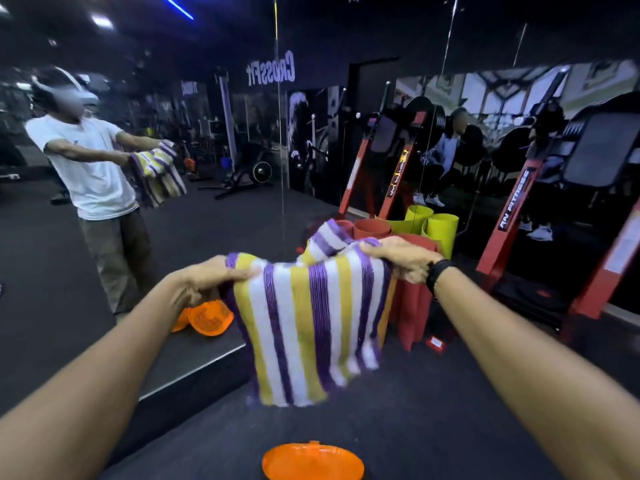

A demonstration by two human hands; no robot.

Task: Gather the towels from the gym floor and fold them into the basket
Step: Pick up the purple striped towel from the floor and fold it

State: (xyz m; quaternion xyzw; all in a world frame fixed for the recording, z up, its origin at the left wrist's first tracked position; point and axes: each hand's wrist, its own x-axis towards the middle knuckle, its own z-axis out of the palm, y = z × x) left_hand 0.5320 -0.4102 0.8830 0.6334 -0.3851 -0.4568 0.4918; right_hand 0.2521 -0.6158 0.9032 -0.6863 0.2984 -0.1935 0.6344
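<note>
orange basket (312,463) cut off by bottom edge; towel's (304,327) hem blurred.

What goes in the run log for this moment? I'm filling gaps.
stage: folding | left hand: grips striped towel | right hand: grips towel | orange basket: below

floor: I see dark matting (433,427) | far wall: mirror (207,150) | right: red machine frames (512,220), rolled red and yellow mats (440,226) | ceiling: blue strip light (176,6), white lamp (102,20)
</note>
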